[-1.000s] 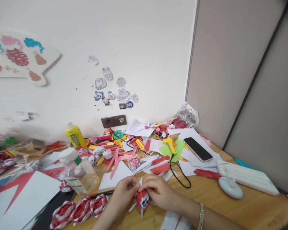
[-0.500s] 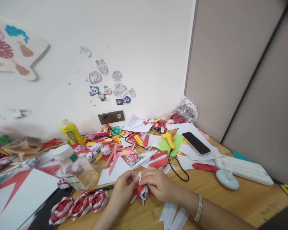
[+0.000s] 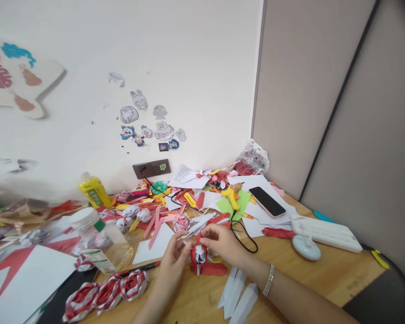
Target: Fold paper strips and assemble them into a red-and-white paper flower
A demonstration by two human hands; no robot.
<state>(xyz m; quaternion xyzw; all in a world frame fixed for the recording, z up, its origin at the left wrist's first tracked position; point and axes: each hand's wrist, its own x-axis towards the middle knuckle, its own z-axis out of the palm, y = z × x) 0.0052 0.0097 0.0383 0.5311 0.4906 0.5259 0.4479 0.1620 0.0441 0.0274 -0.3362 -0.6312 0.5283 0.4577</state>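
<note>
Red-and-white paper flower (image 3: pixel 199 257) sits between the two hands, low in the middle of the head view, just over the wooden counter (image 3: pixel 276 279). Half a second ago a white tip stood up between the hands; now a red paper piece (image 3: pixel 198 238) rises there, at the flower's top. The right hand (image 3: pixel 222 243) has its fingers drawn close together on that piece, holding it. The left hand (image 3: pixel 176 252) has its thumb at the flower's left side; whether its fingers grip it I cannot tell, since the flower and thumb hide the contact. A red strip (image 3: pixel 215 269) now shows plainly below the right hand, where only a bit of red peeked out before. More of the white paper strips (image 3: pixel 238 294) is in sight near the right forearm. With the view shifted, the wall poster (image 3: pixel 29 78) is cut off further by the left edge than a second ago. Blur and overlap make the scraps behind the hands hard to separate.
</note>
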